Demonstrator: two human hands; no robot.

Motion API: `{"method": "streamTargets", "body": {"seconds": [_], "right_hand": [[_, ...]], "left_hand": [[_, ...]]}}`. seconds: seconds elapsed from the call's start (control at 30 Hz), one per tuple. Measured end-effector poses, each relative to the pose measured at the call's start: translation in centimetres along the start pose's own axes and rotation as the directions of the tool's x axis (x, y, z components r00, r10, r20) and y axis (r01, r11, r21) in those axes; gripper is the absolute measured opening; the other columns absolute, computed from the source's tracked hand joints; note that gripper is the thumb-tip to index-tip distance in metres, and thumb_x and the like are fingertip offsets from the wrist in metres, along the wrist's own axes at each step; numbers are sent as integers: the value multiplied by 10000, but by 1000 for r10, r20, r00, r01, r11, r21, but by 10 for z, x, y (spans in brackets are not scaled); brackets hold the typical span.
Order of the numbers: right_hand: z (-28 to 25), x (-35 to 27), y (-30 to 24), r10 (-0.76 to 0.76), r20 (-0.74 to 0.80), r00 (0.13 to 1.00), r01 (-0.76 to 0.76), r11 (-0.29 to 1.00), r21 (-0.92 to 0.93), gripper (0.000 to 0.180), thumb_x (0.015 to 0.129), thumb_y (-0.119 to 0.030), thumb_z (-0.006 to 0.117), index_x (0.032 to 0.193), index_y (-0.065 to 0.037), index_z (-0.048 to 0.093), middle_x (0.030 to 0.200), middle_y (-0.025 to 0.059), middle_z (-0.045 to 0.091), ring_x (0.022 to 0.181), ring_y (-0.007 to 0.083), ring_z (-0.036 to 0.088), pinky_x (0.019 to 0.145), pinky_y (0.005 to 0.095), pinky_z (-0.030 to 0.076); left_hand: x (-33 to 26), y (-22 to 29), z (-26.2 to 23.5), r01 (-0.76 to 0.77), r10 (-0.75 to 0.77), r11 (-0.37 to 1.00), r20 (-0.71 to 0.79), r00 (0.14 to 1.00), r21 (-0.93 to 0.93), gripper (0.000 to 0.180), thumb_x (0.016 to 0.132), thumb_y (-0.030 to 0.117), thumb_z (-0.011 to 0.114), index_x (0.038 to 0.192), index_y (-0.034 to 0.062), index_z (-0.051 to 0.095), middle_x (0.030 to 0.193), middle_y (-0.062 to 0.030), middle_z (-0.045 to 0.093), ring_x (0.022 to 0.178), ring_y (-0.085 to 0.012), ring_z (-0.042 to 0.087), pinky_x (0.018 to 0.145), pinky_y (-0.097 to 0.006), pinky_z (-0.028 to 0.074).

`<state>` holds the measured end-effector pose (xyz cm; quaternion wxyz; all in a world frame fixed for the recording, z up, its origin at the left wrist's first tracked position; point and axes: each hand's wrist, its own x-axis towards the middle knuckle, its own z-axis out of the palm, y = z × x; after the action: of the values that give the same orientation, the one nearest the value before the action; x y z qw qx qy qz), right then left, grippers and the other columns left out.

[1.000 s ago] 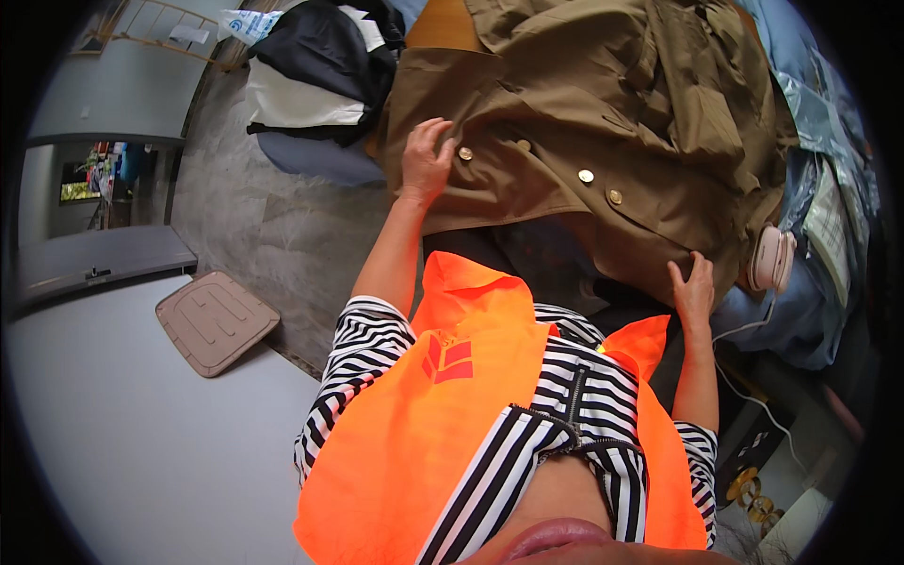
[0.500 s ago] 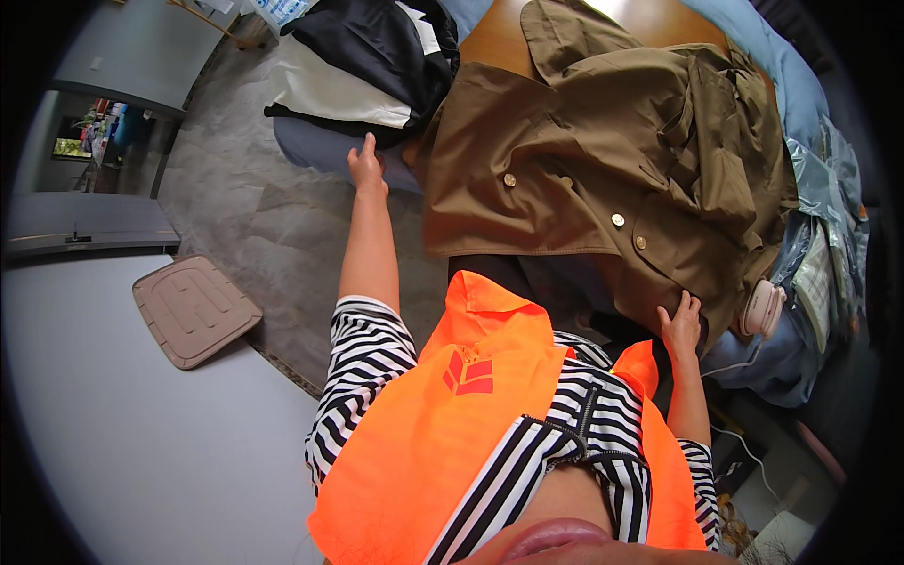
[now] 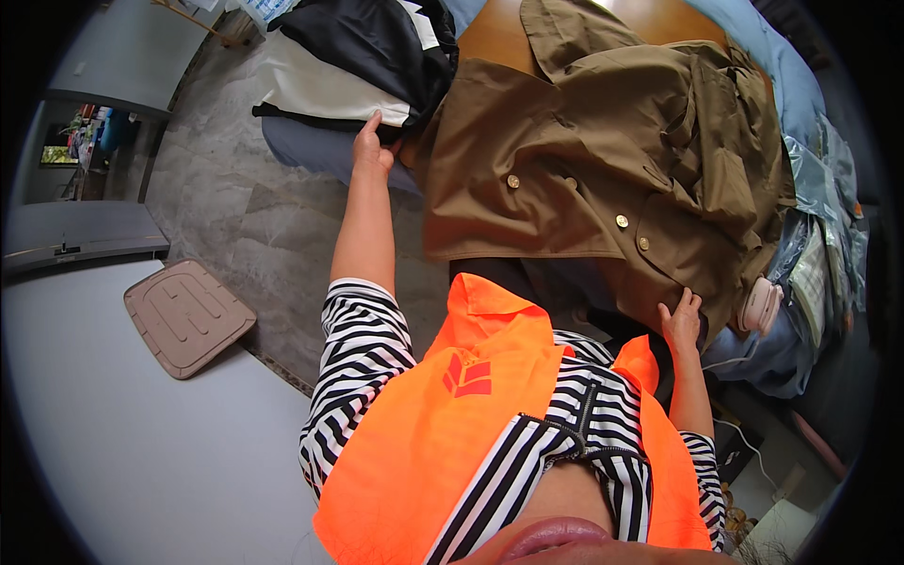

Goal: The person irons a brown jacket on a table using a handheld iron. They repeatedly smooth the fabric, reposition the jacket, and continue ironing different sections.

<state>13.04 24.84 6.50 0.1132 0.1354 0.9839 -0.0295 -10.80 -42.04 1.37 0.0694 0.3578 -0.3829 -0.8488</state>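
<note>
A brown coat [image 3: 527,221] with gold buttons lies spread over the wooden table before me. My right hand [image 3: 682,322] rests on the coat's near right edge, fingers stretched out and slightly apart. To the left of the coat lies a black and white garment [image 3: 330,85], partly shiny. At its near edge is my left hand [image 3: 374,148]; one digit reaches up onto the white cloth and another points right, toward the coat. These digits are apart; the rest of that hand's fingers are hard to make out.
A pink and white handheld appliance [image 3: 760,306] with a white cord stands right of the coat. Behind it are plastic-wrapped clothes [image 3: 817,273]. Bare wooden tabletop [image 3: 494,38] shows beyond the coat. A brownish lid-like panel [image 3: 190,318] lies on a white surface [image 3: 122,433] at left.
My left hand has moved a little forward to the near edge of the black and white garment and now touches it. The right hand stays on the coat. The view has shifted slightly.
</note>
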Motion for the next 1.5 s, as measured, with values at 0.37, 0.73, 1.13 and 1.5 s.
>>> {"method": "streamTargets", "body": {"seconds": [0.37,0.73,1.13,1.5], "right_hand": [[5,2,2,6,3,1000,-6,1000,-15,756,847,-315,784,1425,-10,404,1393,239,439,1175,447,571,946,483,518],[-5,4,5,-33,77,997,38,997,-74,761,851,-314,778,1433,-6,395,1365,249,466,1097,448,620,895,487,540],[-128,102,-248,-823,-294,486,874,455,171,269,829,-132,728,1067,-49,634,1064,132,648,1015,343,611,893,448,470],[-67,140,-535,-982,-57,181,979,185,-84,373,837,-172,627,1189,-49,609,1256,149,555,1241,321,495,1056,528,354]], "left_hand": [[24,-18,-9,-141,145,988,-63,987,63,347,841,106,786,1105,-39,613,1033,-169,670,860,-319,687,672,-484,598],[-6,-16,-14,-288,321,934,-145,936,209,369,895,250,749,1159,60,575,1156,-109,642,996,-260,630,776,-420,530],[52,53,-59,-259,381,919,-508,773,296,469,896,324,761,1182,-28,642,1091,-115,684,940,-237,642,809,-378,538],[83,97,-72,-222,287,958,-522,803,184,416,929,308,724,1217,21,637,1149,-85,670,1022,-215,623,870,-361,507]]}}
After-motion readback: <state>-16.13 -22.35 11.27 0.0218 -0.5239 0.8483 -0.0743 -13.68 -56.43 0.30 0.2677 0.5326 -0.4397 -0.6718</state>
